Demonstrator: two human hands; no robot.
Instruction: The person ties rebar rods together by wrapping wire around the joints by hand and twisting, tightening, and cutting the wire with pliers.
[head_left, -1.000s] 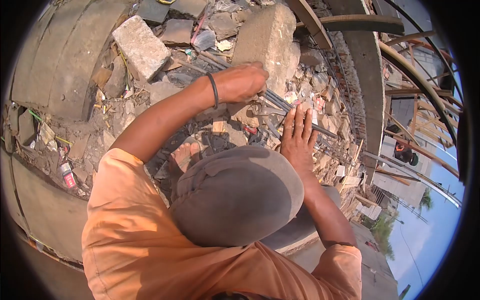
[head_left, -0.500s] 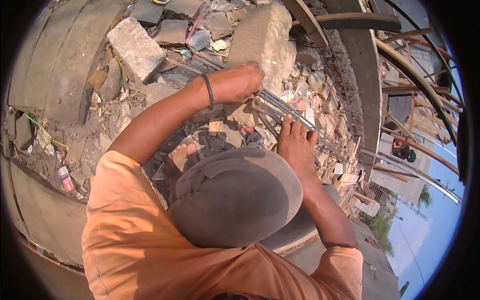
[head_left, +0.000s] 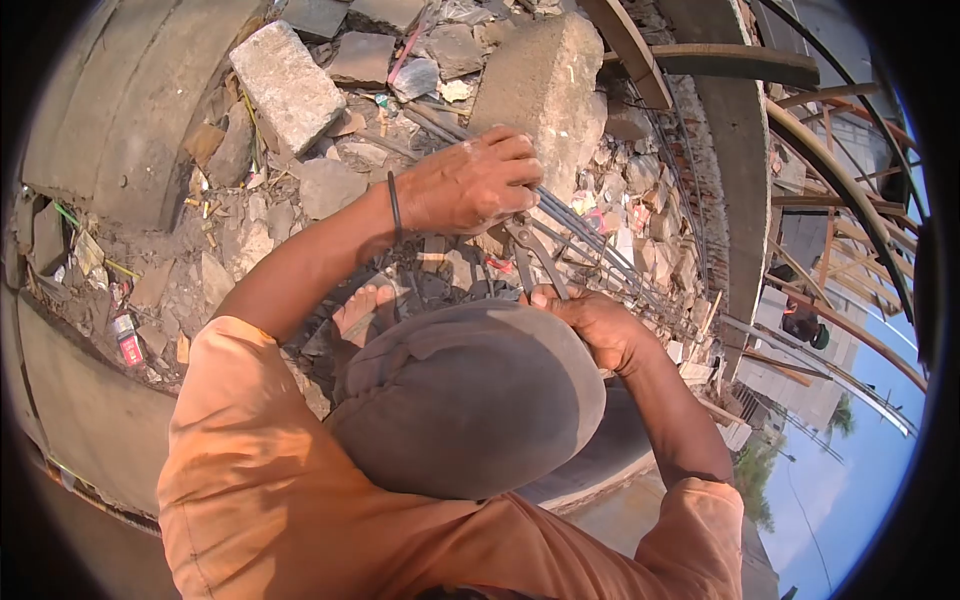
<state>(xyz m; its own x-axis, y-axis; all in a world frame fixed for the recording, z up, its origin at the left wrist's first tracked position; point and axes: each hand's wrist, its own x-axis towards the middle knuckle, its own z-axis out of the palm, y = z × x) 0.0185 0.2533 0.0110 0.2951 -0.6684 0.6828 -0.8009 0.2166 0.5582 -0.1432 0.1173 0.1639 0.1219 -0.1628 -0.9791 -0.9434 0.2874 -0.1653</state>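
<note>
My left hand (head_left: pixel 478 180), with a black band at the wrist, is wrapped round a bundle of thin grey metal rods (head_left: pixel 590 235) that slants from upper left to lower right. Just below and right of it, the jaws of metal pincers (head_left: pixel 533 252) lie against the rods. The fingers of my right hand (head_left: pixel 592 322) are closed on the pincers' handles, near the brim of the grey cap. The cap hides the ends of the handles. Whether the jaws grip anything is too small to tell.
A pale concrete block (head_left: pixel 287 88) and a large concrete slab (head_left: pixel 540 95) lie among broken rubble. My bare foot (head_left: pixel 362 312) rests below my left forearm. Wooden beams (head_left: pixel 740 63) cross the upper right. A red and white pack (head_left: pixel 128 340) lies at the left.
My right hand has left the rods, moved down and closed on the pincers' handles. The pincers have swung to point down. My left hand has shifted slightly, its fingers still round the rods.
</note>
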